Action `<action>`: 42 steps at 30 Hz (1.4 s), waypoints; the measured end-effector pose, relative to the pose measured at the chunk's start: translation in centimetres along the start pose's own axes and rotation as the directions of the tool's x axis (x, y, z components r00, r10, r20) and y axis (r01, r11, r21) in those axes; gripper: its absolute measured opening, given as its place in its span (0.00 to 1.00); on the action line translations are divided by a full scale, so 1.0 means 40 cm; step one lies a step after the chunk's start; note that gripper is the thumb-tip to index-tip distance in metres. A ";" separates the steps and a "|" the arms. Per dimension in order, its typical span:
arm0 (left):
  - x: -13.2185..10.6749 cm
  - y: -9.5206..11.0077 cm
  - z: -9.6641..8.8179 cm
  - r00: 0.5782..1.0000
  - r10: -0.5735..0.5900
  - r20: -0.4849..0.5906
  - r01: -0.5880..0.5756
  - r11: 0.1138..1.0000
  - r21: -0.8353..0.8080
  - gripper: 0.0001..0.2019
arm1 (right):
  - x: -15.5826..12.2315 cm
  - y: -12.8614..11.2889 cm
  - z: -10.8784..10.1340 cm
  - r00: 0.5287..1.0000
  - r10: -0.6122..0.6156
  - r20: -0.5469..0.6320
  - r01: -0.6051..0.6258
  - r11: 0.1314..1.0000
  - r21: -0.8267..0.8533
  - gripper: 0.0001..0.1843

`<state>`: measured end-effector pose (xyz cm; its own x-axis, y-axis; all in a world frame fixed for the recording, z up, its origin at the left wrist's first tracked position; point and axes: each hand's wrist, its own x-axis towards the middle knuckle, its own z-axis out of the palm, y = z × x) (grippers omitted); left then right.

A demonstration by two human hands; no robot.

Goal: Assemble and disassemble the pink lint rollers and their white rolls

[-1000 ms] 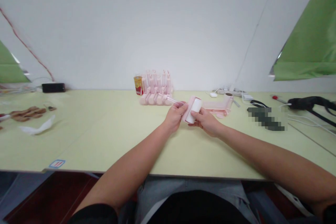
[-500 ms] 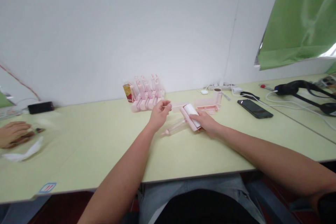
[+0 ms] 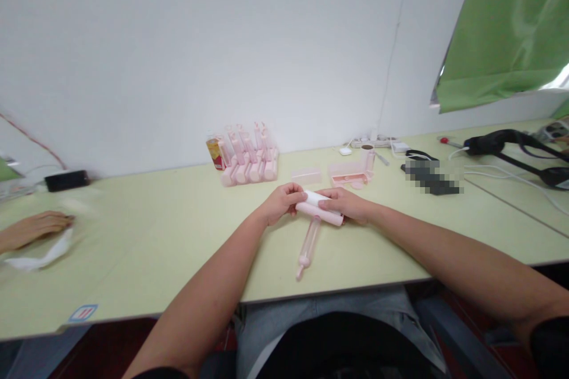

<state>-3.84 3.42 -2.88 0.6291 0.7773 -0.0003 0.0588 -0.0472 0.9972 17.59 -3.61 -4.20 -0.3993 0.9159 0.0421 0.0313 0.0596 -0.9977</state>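
A pink lint roller point(image 3: 306, 243) with a white sticky roll point(image 3: 315, 198) is between my hands, its clear-and-pink handle pointing down towards the table's front edge. My left hand point(image 3: 282, 202) is closed at the roller's left end, with thumb and fingers pinching there. My right hand point(image 3: 347, 204) wraps round the right end, its thumb lying on the white roll. Just beyond the hands lie a translucent pink cover point(image 3: 306, 175) and an open pink case point(image 3: 349, 179).
Several pink lint rollers point(image 3: 249, 160) stand in a row by the wall beside a red-and-yellow box point(image 3: 215, 154). A pixelated dark phone point(image 3: 433, 177), cables and a black headset-like frame point(image 3: 511, 154) lie right. At far left, another person's hand point(image 3: 42, 230) is near white paper point(image 3: 44, 257).
My left hand has come right and down onto the roller's end. The roller has turned, so its handle now points towards me instead of to the left.
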 end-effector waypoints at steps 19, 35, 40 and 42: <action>0.035 -0.009 0.019 0.972 -0.207 -0.112 0.193 0.973 -0.127 0.13 | 0.035 0.026 0.042 0.939 -0.056 -0.339 -0.016 0.978 -0.207 0.22; 0.042 0.007 -0.010 0.934 -0.351 -0.065 0.347 0.936 -0.067 0.14 | 0.041 0.016 0.073 0.940 -0.016 -0.342 -0.049 0.982 -0.181 0.23; 0.041 0.010 -0.008 0.928 -0.364 -0.082 0.363 0.931 -0.025 0.14 | 0.043 0.017 0.079 0.930 -0.010 -0.368 -0.068 0.977 -0.201 0.23; 0.039 0.011 -0.005 0.929 -0.358 -0.095 0.359 0.933 -0.008 0.14 | 0.045 0.020 0.080 0.927 -0.016 -0.376 -0.069 0.975 -0.213 0.23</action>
<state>-3.00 4.72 -2.42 0.4895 0.7987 -0.3500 0.2741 0.2401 0.9312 13.97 -3.18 -5.11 -0.0262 0.9968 0.0750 0.2531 0.0792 -0.9642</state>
